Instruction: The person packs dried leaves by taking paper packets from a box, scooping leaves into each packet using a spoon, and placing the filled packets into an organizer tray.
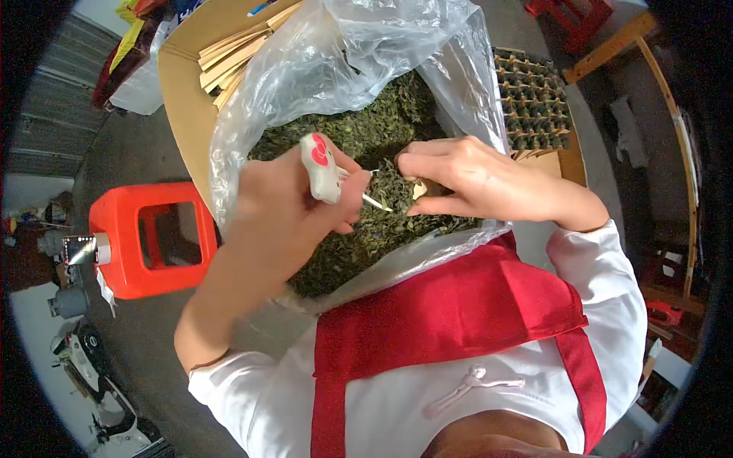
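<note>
Dried dark-green leaves (336, 259) fill a clear plastic bag (374, 38) inside a cardboard box (182, 99). My left hand (294, 191) is closed around a white tool (327, 175) with a red bow pattern, and its thin white tip points down into the leaves. Across from it, my right hand (473, 179) is closed low over the pile, thumb and fingers around a small pale-yellow piece (418, 191). Leaves lie against this piece, so its full shape is hidden.
Thin wooden strips (233, 57) lie in the box's far left corner. A rack of dark leafy clumps (531, 103) stands on the right. On the left are a red plastic stool (118, 244), a phone (79, 250) at its edge, and a white scooter (107, 389).
</note>
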